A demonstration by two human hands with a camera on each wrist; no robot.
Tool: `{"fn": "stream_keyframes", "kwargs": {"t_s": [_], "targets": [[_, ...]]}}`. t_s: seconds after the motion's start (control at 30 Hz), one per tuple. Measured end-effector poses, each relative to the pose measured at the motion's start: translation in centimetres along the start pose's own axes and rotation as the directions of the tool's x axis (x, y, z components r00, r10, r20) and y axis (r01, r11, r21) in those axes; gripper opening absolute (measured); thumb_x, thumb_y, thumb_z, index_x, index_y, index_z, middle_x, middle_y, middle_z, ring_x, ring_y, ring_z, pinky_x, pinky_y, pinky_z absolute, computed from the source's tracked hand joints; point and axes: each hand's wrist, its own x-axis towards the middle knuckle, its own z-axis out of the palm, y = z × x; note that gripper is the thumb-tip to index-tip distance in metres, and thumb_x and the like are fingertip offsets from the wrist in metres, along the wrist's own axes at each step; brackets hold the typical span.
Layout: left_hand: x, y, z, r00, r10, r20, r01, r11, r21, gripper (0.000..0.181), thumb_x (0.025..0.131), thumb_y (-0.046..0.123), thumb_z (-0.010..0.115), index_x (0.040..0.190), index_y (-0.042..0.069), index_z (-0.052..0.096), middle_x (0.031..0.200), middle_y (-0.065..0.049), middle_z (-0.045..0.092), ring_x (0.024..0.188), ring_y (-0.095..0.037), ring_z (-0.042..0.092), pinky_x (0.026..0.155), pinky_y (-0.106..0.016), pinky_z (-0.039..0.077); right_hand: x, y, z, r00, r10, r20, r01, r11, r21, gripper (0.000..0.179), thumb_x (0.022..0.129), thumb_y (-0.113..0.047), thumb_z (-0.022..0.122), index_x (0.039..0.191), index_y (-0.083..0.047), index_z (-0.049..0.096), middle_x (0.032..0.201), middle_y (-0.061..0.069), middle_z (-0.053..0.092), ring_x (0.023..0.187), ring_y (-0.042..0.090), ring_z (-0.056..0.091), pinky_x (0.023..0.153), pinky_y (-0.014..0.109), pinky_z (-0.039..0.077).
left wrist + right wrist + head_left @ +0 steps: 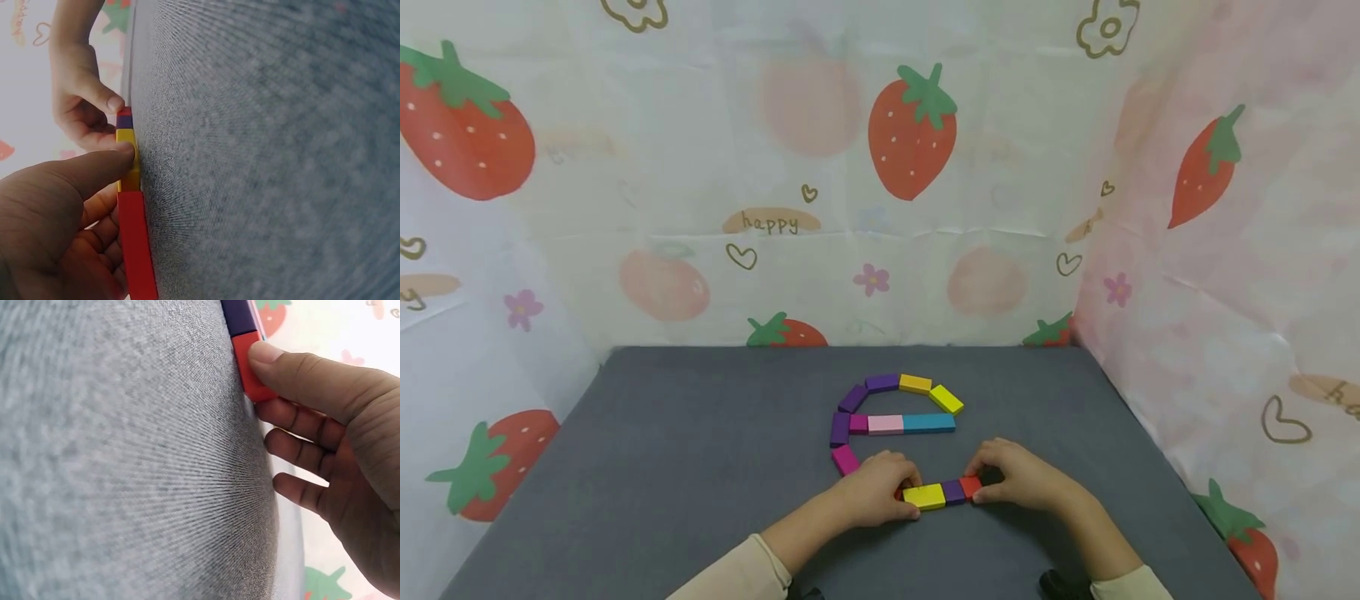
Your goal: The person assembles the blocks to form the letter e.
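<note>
Coloured blocks lie on the grey tabletop in a curved shape like a letter "e". My left hand (878, 490) pinches the yellow block (924, 497) in the bottom row, thumb on its near side. A longer red block (136, 244) continues the row below that thumb in the left wrist view; in the head view the hand mostly hides it. At the row's right end, my right hand (1018, 475) holds a small red block (249, 365) between thumb and fingers. Between yellow and red sits a purple block (953, 492), end to end with both.
A crossbar of magenta (858, 424), pink (885, 425) and blue (928, 423) blocks lies beyond my hands. Purple (882, 382) and yellow (947, 399) blocks arch above it. A magenta block (845, 459) leads down to my left hand. Strawberry-print cloth (850, 283) surrounds the grey table (700, 417).
</note>
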Motion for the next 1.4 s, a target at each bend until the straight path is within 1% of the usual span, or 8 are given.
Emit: {"fn": "stream_keyframes", "kwargs": {"t_s": [0.13,0.23,0.57,0.7,0.87,1.0,1.23,1.4], "targets": [[-0.11,-0.03,-0.33,1.000,-0.005,-0.008,0.005,1.000,0.004,0.027,0.089,0.040,0.080,0.107,0.023,0.071,0.093,0.014,0.057,0.089,-0.008,0.047,0.084,-0.026,0.043,0.32,-0.17,-0.03,0.999,-0.028,-0.019,0.028,1.000,-0.009,0.024,0.087,-0.041,0.081,0.106,-0.031,0.072,0.102,-0.017,0.062,0.097,0.008,0.054,0.088,0.034,0.049],[-0.14,-0.01,-0.43,1.000,-0.007,-0.009,0.007,1.000,0.005,0.027,0.088,0.039,0.081,0.106,0.023,0.071,0.092,0.013,0.057,0.088,-0.008,0.047,0.083,-0.026,0.043,0.47,-0.20,0.04,0.999,-0.035,-0.018,0.035,0.999,-0.011,0.023,0.087,-0.041,0.081,0.106,-0.031,0.072,0.101,-0.017,0.062,0.096,0.008,0.054,0.088,0.034,0.049],[-0.16,0.19,-0.70,1.000,-0.022,0.002,0.022,1.000,0.003,0.028,0.088,0.039,0.081,0.108,0.022,0.071,0.094,0.013,0.058,0.089,-0.008,0.048,0.084,-0.027,0.044,0.79,0.02,0.17,0.999,-0.033,-0.010,0.033,0.999,-0.041,0.024,0.087,-0.042,0.081,0.106,-0.033,0.070,0.101,-0.019,0.060,0.096,0.006,0.052,0.088,0.034,0.049],[-0.29,0.07,-0.70,1.000,-0.031,0.005,0.031,1.000,0.002,0.028,0.088,0.040,0.081,0.108,0.023,0.071,0.093,0.013,0.057,0.089,-0.008,0.048,0.084,-0.026,0.044,0.84,-0.03,0.30,1.000,-0.027,-0.001,0.026,0.999,-0.046,0.024,0.088,-0.044,0.080,0.107,-0.033,0.070,0.102,-0.019,0.060,0.097,0.006,0.052,0.089,0.034,0.049],[-0.10,-0.18,-0.54,1.000,-0.028,0.007,0.028,1.000,0.006,0.028,0.089,0.041,0.080,0.109,0.024,0.071,0.095,0.014,0.058,0.090,-0.007,0.048,0.085,-0.027,0.045,0.77,-0.04,0.18,1.000,-0.020,-0.003,0.020,0.998,-0.061,0.025,0.088,-0.045,0.080,0.107,-0.033,0.070,0.102,-0.020,0.061,0.098,0.006,0.053,0.090,0.036,0.049],[0.08,-0.26,-0.44,1.000,-0.017,0.008,0.017,1.000,0.022,0.030,0.089,0.042,0.079,0.112,0.024,0.071,0.100,0.014,0.060,0.092,-0.007,0.049,0.088,-0.028,0.045,0.65,-0.10,0.00,1.000,-0.019,-0.003,0.018,0.997,-0.075,0.025,0.088,-0.046,0.079,0.108,-0.033,0.071,0.103,-0.020,0.061,0.099,0.007,0.054,0.091,0.037,0.050],[0.03,-0.23,-0.58,0.999,-0.009,0.040,0.007,0.998,0.057,0.041,0.090,0.047,0.077,0.123,0.023,0.071,0.110,0.010,0.064,0.098,-0.008,0.051,0.095,-0.031,0.047,0.49,-0.61,-0.12,1.000,-0.028,0.006,0.029,0.995,-0.100,0.028,0.089,-0.046,0.078,0.112,-0.030,0.073,0.105,-0.018,0.063,0.100,0.007,0.056,0.091,0.038,0.051],[-0.09,-0.36,-0.74,0.999,-0.004,0.043,0.003,0.999,0.036,0.040,0.090,0.046,0.077,0.123,0.023,0.071,0.111,0.011,0.063,0.099,-0.007,0.050,0.095,-0.030,0.047,0.38,-0.82,0.08,0.998,-0.062,-0.031,0.058,0.991,-0.123,0.023,0.093,-0.041,0.075,0.112,-0.028,0.073,0.104,-0.017,0.063,0.098,0.005,0.057,0.089,0.037,0.052]]}}
